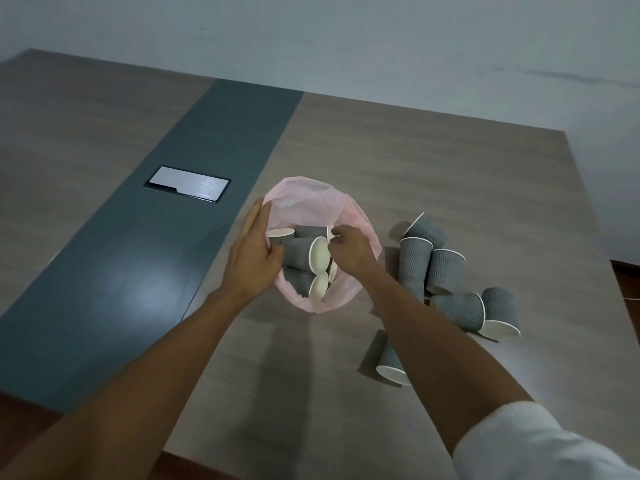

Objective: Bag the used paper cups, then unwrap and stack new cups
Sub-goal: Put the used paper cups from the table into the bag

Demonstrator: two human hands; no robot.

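Observation:
A pink plastic bag [304,197] stands with its mouth wide on the wooden table, with several grey ribbed paper cups [299,252] lying inside it. My left hand [251,252] holds the bag's left rim, fingers stretched along it. My right hand [349,247] is over the bag's mouth, fingers curled at the rim of a cup; whether it grips the cup is unclear. To the right of the bag lie several more grey cups [445,268], some stacked, some on their sides. One cup [391,363] lies alone nearer me, partly hidden by my right forearm.
A dark grey strip [173,237] runs down the table with a silver cable hatch [188,183] set in it. The table's right edge [595,237] and near edge border a reddish floor. A pale wall stands behind.

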